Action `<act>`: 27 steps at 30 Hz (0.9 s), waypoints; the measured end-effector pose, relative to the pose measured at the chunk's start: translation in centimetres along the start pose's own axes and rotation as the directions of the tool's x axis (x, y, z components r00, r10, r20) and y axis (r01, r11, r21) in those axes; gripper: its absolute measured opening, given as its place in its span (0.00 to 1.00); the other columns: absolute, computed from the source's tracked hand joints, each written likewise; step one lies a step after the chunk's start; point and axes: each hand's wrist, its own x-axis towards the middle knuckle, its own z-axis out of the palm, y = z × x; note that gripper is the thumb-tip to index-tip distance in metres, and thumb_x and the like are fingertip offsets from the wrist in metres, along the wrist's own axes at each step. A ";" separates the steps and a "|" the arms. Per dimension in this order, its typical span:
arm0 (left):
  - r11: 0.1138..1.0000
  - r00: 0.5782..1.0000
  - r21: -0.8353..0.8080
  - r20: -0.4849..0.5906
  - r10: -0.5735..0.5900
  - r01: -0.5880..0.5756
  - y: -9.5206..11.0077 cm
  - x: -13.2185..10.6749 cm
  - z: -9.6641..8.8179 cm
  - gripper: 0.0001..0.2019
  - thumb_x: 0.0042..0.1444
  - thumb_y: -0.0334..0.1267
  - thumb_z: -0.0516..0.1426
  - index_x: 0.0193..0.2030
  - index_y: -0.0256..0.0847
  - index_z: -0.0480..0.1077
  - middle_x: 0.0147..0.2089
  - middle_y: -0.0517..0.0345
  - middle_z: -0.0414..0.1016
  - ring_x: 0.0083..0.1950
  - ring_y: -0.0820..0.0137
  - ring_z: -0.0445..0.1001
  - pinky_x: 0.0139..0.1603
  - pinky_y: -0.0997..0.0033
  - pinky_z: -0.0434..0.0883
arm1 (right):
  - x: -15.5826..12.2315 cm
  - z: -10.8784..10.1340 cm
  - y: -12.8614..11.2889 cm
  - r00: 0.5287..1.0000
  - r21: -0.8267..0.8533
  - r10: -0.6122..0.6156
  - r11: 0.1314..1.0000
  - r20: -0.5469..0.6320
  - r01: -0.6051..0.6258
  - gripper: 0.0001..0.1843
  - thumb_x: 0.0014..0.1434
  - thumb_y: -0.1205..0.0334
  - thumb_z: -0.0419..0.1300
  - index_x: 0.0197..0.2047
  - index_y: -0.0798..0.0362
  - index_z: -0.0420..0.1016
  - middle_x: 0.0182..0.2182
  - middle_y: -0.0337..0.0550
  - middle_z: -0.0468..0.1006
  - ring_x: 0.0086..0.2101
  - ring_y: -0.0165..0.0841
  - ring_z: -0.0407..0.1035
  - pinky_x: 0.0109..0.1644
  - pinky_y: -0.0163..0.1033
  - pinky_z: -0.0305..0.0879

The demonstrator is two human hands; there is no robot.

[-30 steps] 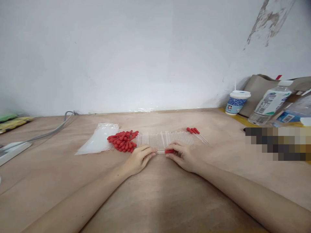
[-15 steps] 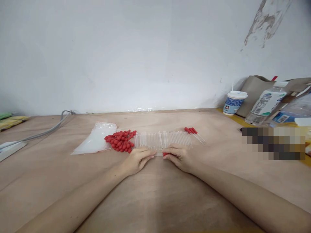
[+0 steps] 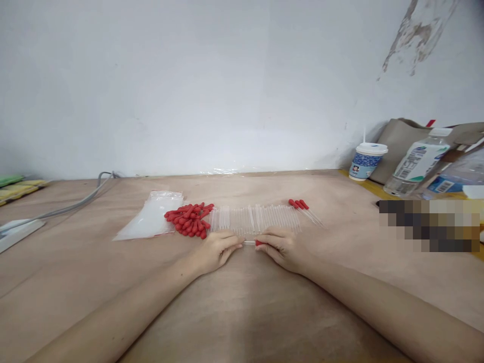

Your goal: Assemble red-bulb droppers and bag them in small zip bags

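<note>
The tube [image 3: 249, 243] is between the two hands, on the near side of the row of tubes [image 3: 258, 218]. Its long axis runs from left to right, almost level, and its right end points to the red bulb [image 3: 258, 243]. The grip of the left hand [image 3: 217, 248] pinches the tube, and the grip of the right hand [image 3: 283, 247] pinches the bulb. Whether the tube touches the counter [image 3: 242, 312], I cannot tell.

PLACE: workshop-like table [image 3: 242, 312] against peeling wall [image 3: 227, 91] | SIGNS: heaped red bulbs [image 3: 189, 222], row of clear tubes [image 3: 258, 217]
</note>
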 end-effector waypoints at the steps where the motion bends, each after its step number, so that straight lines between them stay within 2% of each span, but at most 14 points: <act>1: 1.000 1.000 0.017 0.002 0.014 -0.014 0.0 0.0 0.0 0.12 0.60 0.33 0.47 0.45 0.37 0.70 0.31 0.53 0.72 0.31 0.71 0.70 0.32 0.73 0.67 | -0.1 0.1 0.0 1.000 -0.018 -0.007 1.000 0.007 0.007 0.11 0.60 0.61 0.50 0.40 0.51 0.73 0.30 0.43 0.73 0.30 0.30 0.67 0.33 0.35 0.66; 5: 0.993 0.999 0.104 0.003 0.047 -0.047 0.1 -0.1 0.2 0.12 0.60 0.32 0.47 0.44 0.37 0.69 0.30 0.53 0.71 0.32 0.70 0.69 0.32 0.73 0.67 | -0.2 0.3 0.1 0.999 -0.064 -0.012 0.998 0.033 0.014 0.11 0.60 0.61 0.50 0.39 0.52 0.72 0.28 0.43 0.72 0.29 0.31 0.66 0.33 0.36 0.64; 8: 0.991 1.000 0.131 -0.030 0.007 -0.003 0.1 0.0 0.3 0.11 0.60 0.33 0.47 0.43 0.38 0.69 0.33 0.52 0.71 0.35 0.70 0.70 0.34 0.72 0.68 | 0.1 0.2 0.1 1.000 -0.038 0.021 0.999 0.017 -0.020 0.11 0.60 0.61 0.49 0.39 0.52 0.72 0.28 0.43 0.72 0.29 0.30 0.66 0.33 0.35 0.64; 13: 0.993 0.993 0.107 -0.108 -0.043 0.055 -0.2 0.0 0.2 0.10 0.59 0.34 0.49 0.44 0.36 0.68 0.37 0.51 0.72 0.38 0.69 0.70 0.39 0.70 0.69 | 0.5 -0.3 0.3 0.995 -0.006 0.095 0.995 -0.025 -0.095 0.09 0.59 0.61 0.51 0.38 0.51 0.72 0.30 0.42 0.72 0.30 0.29 0.67 0.34 0.34 0.66; 17: 0.992 0.990 0.084 -0.111 -0.082 0.092 -0.5 -0.3 0.2 0.10 0.59 0.34 0.50 0.45 0.36 0.68 0.37 0.52 0.73 0.38 0.69 0.71 0.39 0.70 0.69 | 0.5 -0.5 0.7 0.991 -0.006 0.132 0.991 -0.027 -0.133 0.08 0.59 0.62 0.52 0.38 0.51 0.72 0.30 0.41 0.73 0.30 0.29 0.67 0.34 0.34 0.66; 27: 0.984 0.976 -0.047 -0.128 -0.176 0.172 0.4 0.2 0.4 0.09 0.58 0.34 0.52 0.39 0.37 0.72 0.34 0.54 0.77 0.33 0.70 0.74 0.34 0.73 0.70 | 0.6 -0.3 0.6 0.994 0.005 0.100 0.995 -0.035 -0.100 0.08 0.58 0.64 0.52 0.35 0.52 0.72 0.30 0.41 0.73 0.30 0.28 0.68 0.35 0.33 0.66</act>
